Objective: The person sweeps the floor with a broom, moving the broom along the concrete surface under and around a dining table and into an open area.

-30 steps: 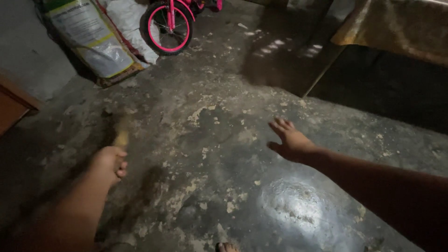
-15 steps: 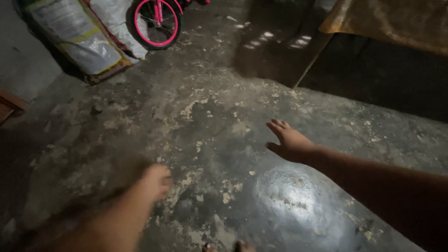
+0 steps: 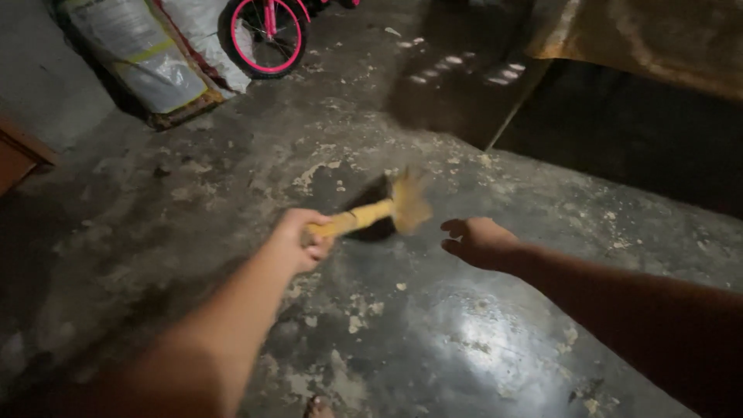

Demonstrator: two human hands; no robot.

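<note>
**Small broom mid-air over a patchy concrete floor**

The left hand (image 3: pixel 300 236) is wrapped tight around the yellow handle of a small broom (image 3: pixel 379 210), held out over the floor (image 3: pixel 232 178). The bristle end is so blurred I can't make out its real shape, just a tan smear with a dark patch behind it. The right hand (image 3: pixel 478 241) hangs just beside that end with nothing in it, fingers curled in loosely, and it doesn't look like it's touching the broom.

Farther out everything's dim. A pink bicycle wheel (image 3: pixel 265 40) is cut off by the top edge, with printed sacks (image 3: pixel 139 58) leaning next to it. Top right there's a yellowish cloth (image 3: pixel 658 39) hanging over something, pitch dark underneath. A bit of toe (image 3: pixel 317 407) pokes in at the bottom edge.
</note>
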